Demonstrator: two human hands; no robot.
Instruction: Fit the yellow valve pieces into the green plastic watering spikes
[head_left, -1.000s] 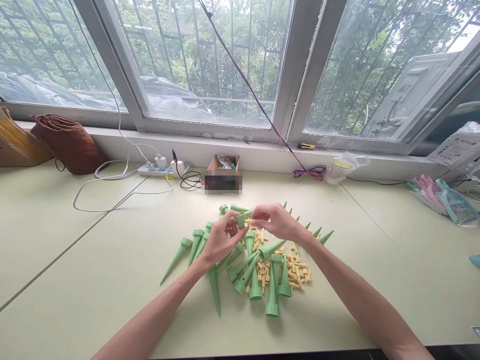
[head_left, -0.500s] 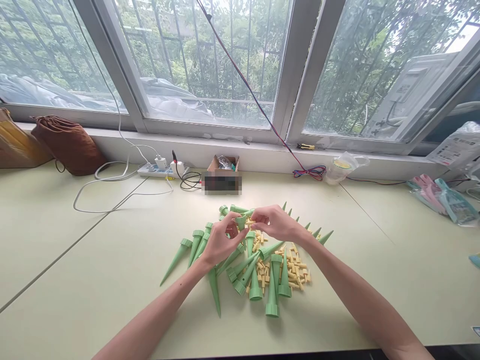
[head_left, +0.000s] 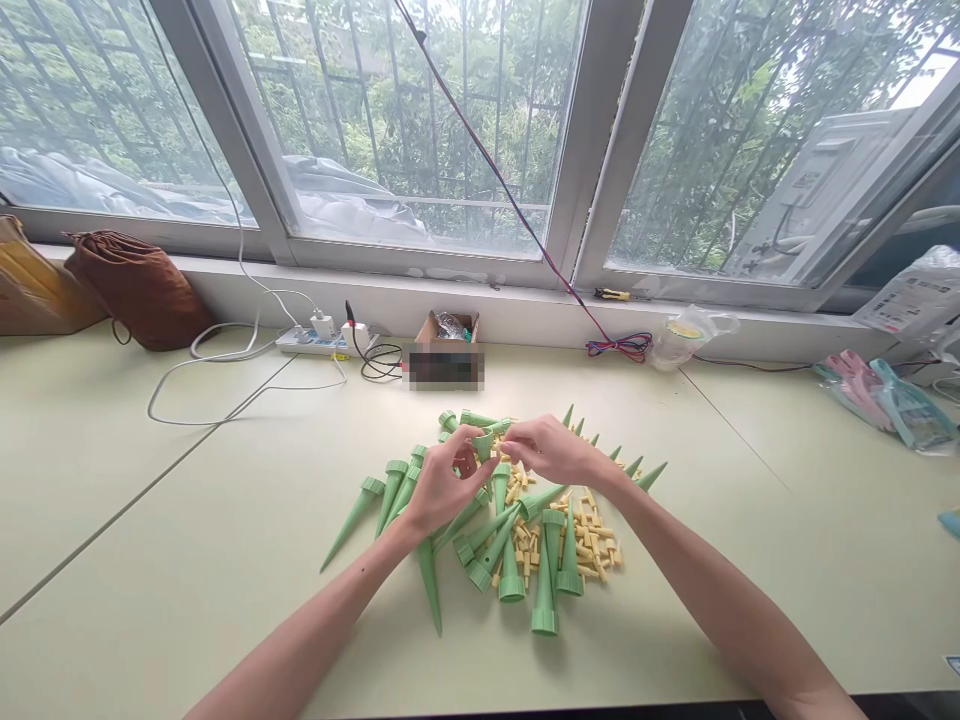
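Observation:
My left hand (head_left: 442,487) is closed around a green plastic watering spike (head_left: 484,442), its wide ribbed mouth up and its tip partly hidden. At the side of that spike, my right hand (head_left: 551,452) pinches a small yellow valve (head_left: 497,451), mostly covered by the fingertips. Below both hands lies a heap of loose yellow valves (head_left: 596,540). More green spikes (head_left: 545,590) lie over and around the heap, pointing various ways. To the right, behind my right forearm, several green tips (head_left: 651,475) poke out in a row.
The pale table (head_left: 187,530) runs along a windowsill. At its back are a brown drawstring bag (head_left: 139,290), a power strip (head_left: 315,342) with white cables, a small cardboard box (head_left: 448,328), a coiled wire (head_left: 621,346), a plastic cup (head_left: 675,340) and bagged pink and blue items (head_left: 892,395).
My right fingers have turned and closed in slightly towards the spike, covering more of the yellow valve. My left hand and its spike stay nearly still.

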